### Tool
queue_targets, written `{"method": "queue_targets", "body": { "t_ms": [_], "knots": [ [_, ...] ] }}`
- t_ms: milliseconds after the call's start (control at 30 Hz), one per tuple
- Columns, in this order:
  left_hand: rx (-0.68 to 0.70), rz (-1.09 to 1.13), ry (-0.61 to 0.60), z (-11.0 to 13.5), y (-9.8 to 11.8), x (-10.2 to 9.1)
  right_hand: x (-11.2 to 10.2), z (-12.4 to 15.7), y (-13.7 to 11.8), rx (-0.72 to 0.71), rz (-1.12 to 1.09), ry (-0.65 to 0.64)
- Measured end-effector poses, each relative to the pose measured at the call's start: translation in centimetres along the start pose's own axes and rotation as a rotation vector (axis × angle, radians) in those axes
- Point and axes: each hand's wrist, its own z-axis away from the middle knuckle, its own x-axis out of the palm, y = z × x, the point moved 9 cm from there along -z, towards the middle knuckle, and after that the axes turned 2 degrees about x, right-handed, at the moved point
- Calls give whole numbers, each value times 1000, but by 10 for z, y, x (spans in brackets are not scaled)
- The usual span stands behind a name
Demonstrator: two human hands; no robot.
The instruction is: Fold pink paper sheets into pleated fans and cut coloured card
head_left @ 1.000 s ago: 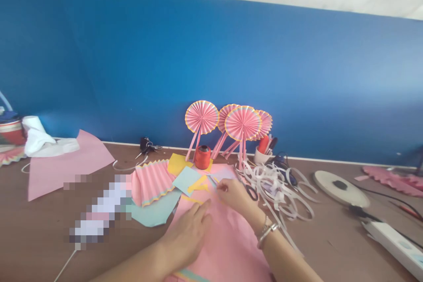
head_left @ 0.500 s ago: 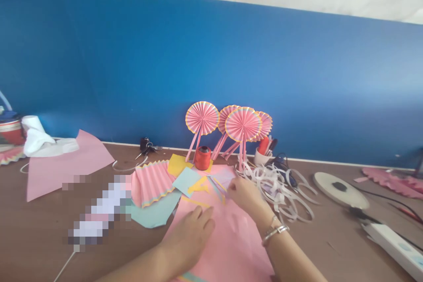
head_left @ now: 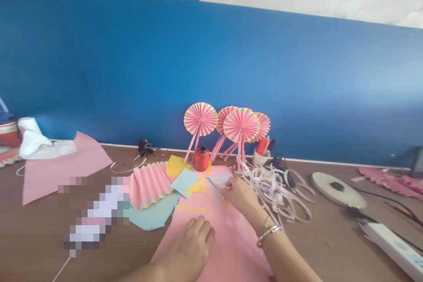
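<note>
A large pink sheet of paper [head_left: 231, 229] lies on the table in front of me. My left hand [head_left: 193, 240] rests palm down on it, fingers laid out towards the far edge. Just beyond those fingers a yellow paper strip [head_left: 191, 208] lies along the sheet. My right hand [head_left: 243, 196], with bracelets at the wrist, has its fingers pinched together over thin strips near the sheet's far end; what they hold, if anything, is too small to make out. Short yellow strips [head_left: 197, 187] and a light blue paper piece [head_left: 186, 182] lie to its left.
Pleated pink paper fans [head_left: 200, 120] stand behind a red thread spool [head_left: 201, 159]. Curled white strips [head_left: 274, 185] lie right of my hand, near a pale disc [head_left: 339, 191] and a power strip [head_left: 393, 246]. Pleated pink paper [head_left: 150, 184] and keys [head_left: 145, 147] are left.
My left hand has drawn back towards me, uncovering more of the yellow strip. My right hand stays near the strips at the far end, fingers still pinched.
</note>
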Motion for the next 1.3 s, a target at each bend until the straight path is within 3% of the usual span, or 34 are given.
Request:
{"method": "queue_targets", "body": {
  "t_ms": [100,233,300,433,567,700,800,967,1300],
  "knots": [
    [4,-16,25,2,0,0,12,-7,2,-67,-20,42],
    [-19,-45,147,6,-2,2,25,-10,1,-118,-22,38],
    [-5,-62,177,7,0,4,23,-9,-3,-139,-27,44],
    [34,-54,114,8,4,8,9,-4,-13,-174,-63,43],
    [24,-12,66,8,4,4,6,4,-22,-250,-317,-161],
    [-16,59,6,6,0,1,25,15,-25,-295,-569,-503],
    [-76,157,-16,8,-7,-1,38,18,-22,-281,-613,-644],
    [-256,404,35,15,-28,2,44,21,-22,-297,-629,-727],
    [-265,479,88,19,-33,11,46,20,-20,-258,-605,-717]
  ]
}}
